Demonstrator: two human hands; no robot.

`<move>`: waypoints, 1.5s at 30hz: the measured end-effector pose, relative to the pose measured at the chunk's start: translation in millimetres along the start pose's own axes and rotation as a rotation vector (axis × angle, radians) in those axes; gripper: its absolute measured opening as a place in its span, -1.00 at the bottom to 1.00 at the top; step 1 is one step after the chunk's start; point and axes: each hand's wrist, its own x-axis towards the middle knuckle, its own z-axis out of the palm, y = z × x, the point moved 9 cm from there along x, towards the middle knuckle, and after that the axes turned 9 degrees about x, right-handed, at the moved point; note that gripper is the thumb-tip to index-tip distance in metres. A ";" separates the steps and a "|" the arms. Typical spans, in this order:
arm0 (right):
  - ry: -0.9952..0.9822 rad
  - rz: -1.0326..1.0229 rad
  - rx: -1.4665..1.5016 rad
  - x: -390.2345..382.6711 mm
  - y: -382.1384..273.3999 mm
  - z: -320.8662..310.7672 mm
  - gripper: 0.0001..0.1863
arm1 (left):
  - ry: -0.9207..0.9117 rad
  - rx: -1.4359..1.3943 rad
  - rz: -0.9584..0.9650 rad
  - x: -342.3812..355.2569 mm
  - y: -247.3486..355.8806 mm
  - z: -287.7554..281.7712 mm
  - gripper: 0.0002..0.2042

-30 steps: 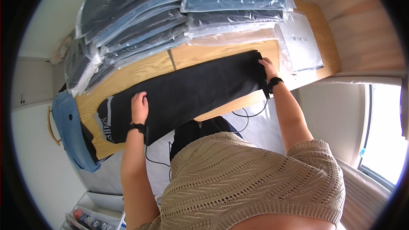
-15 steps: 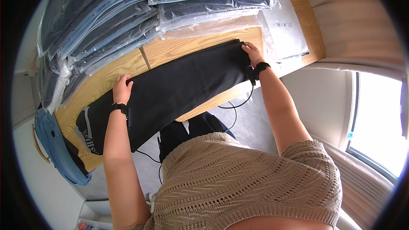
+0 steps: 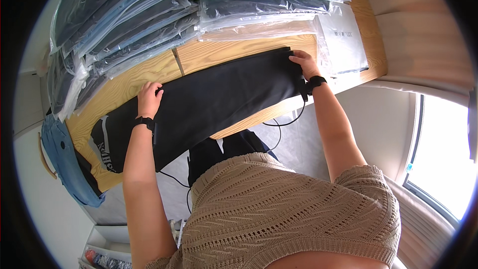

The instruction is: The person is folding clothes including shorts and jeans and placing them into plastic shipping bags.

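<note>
A pair of black trousers (image 3: 219,92), folded lengthwise into a long strip, lies slantwise across the wooden table (image 3: 149,72). Grey lettering and a pale stripe mark its left end. My left hand (image 3: 149,100) rests on the far edge of the cloth, left of the middle, fingers slightly bent and the thumb apart. At the far right corner, my right hand (image 3: 305,65) pinches the trousers' end between thumb and fingers. Each wrist wears a black band; a cable hangs from the right one.
Stacks of bagged folded garments (image 3: 134,20) and more clear bags (image 3: 264,7) fill the table's far side. A white package (image 3: 343,40) lies at the right. Blue jeans (image 3: 67,154) hang over the left end. A black cable (image 3: 294,119) loops below the near edge. Curtains and a bright window stand right.
The whole view has shifted slightly, so table and trousers appear a little further right. Both hands keep their places on the cloth, and the trousers look otherwise unchanged.
</note>
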 end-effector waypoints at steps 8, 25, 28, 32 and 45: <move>-0.104 0.138 0.032 9.2 20.3 -2.4 -0.59 | -0.072 0.053 -0.074 6.8 -9.9 6.8 -0.88; 0.093 0.073 -0.379 12.6 27.6 -22.8 -0.42 | 0.197 0.121 -0.203 -10.3 -25.3 3.7 -0.72; 0.214 0.172 -0.595 -4.3 40.0 -54.3 -0.40 | 0.318 0.115 -0.249 -35.0 -42.6 -16.9 -0.67; 0.133 0.196 -0.751 -29.2 47.2 -39.9 -0.54 | 0.388 0.270 -0.428 -98.4 -93.2 -27.0 -0.60; 0.350 0.151 -0.555 -43.7 26.7 -78.8 -0.42 | -0.227 0.223 -0.799 -167.6 -151.0 13.5 -0.31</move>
